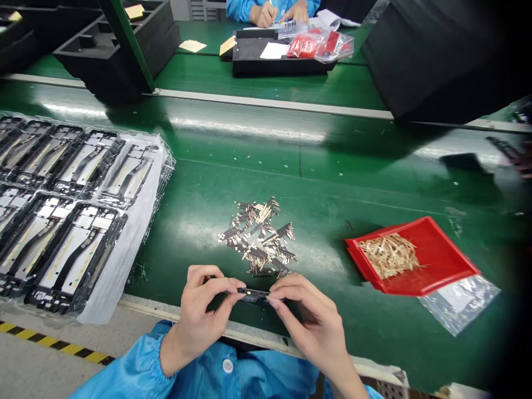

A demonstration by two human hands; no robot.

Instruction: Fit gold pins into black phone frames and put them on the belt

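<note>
Near the front edge of the green workbench, a slim black phone frame (254, 296) is held edge-on between both hands, its faces mostly out of sight. My left hand (206, 302) is closed, pinching its left end between thumb and fingers. The right end is pinched by my right hand (310, 317), with the fingertips close to a small pale spot on the edge. Just beyond the hands lies a loose pile of small dark strips (261, 238) with gold-coloured ends.
Clear plastic trays (160, 166) of opened phone assemblies stand at left. A red scoop-shaped bin (444, 257) with tan strips sits at right, beside a clear bag (461, 302). Across the bench are black foam boxes (162, 33), a black tray (257, 66) and another person's hands (266, 14).
</note>
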